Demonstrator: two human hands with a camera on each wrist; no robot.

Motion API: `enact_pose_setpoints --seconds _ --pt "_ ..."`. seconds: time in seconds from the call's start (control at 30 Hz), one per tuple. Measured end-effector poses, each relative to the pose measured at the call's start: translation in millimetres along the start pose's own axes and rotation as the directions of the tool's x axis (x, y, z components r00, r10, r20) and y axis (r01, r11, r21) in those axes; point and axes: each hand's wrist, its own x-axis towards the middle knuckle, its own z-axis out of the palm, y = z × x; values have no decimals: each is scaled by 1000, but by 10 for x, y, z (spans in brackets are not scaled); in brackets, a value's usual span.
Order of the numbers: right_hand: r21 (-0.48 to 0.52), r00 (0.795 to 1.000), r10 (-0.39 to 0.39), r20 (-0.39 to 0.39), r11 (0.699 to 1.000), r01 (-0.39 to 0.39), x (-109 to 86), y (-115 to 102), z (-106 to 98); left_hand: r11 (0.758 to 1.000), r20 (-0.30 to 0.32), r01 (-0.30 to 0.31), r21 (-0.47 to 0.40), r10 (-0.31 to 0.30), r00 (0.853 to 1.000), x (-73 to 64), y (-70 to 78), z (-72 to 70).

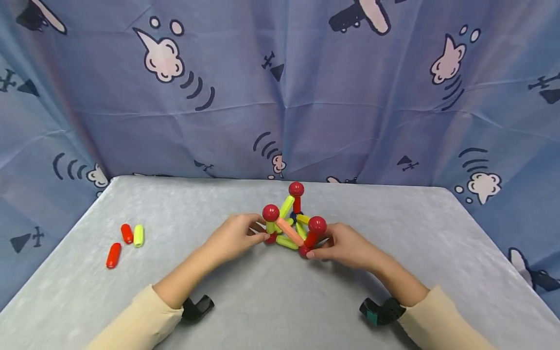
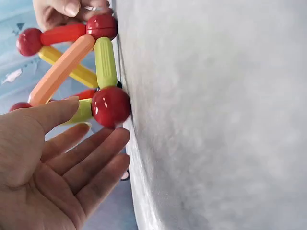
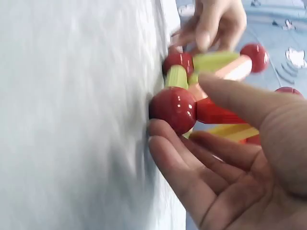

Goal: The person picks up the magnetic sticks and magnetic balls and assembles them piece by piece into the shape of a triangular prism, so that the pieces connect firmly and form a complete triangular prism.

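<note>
A magnetic stick-and-ball frame (image 1: 290, 230) stands on the table between both hands. Its base has red balls at the two front corners and a dark blue ball (image 1: 296, 216) at the back; three red balls top its uprights. An orange stick (image 1: 290, 231) slants from the left top ball to the right base ball. My left hand (image 1: 238, 233) holds the left base ball (image 2: 111, 107) between thumb and fingers, the thumb crossing a yellow-green upright. My right hand (image 1: 345, 245) grips the right base ball (image 3: 173, 110), fingertips low on it, thumb over the red upright (image 3: 218, 111).
Two loose red sticks (image 1: 113, 255) and a yellow-green stick (image 1: 138, 236) lie on the left of the grey-white table (image 1: 271, 306). A patterned blue curtain (image 1: 245, 87) hangs behind and at the sides. Black wrist mounts (image 1: 198, 308) show near both cream sleeves.
</note>
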Motion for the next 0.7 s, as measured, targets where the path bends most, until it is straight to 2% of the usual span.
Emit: enact_pose_setpoints --seconds 0.17,0.3,0.37,0.47,0.53,0.6,0.63,0.7 --pt "99 998 -10 64 995 3 42 -136 149 998 -37 27 -63 -30 999 139 -59 -40" --pt "101 993 -56 105 994 45 155 -246 264 988 -50 33 -154 -41 998 308 -163 -114" --pt "99 990 -75 120 993 64 218 -288 310 980 -21 22 -199 -27 999 388 -217 -150" --pt "109 986 -80 143 992 65 279 -324 326 990 59 -3 -140 11 998 445 -277 -201" --pt "99 986 -88 139 992 75 283 -325 274 997 82 7 -78 0 997 419 -288 -221" --pt "80 993 -73 93 995 66 274 -305 179 999 47 40 -20 -39 998 331 -281 -234" --pt "70 997 -51 54 996 47 268 -289 122 997 24 70 -26 -69 997 268 -269 -239" --pt "45 998 -13 -56 999 16 275 -243 13 986 0 123 -109 -124 992 125 -232 -251"
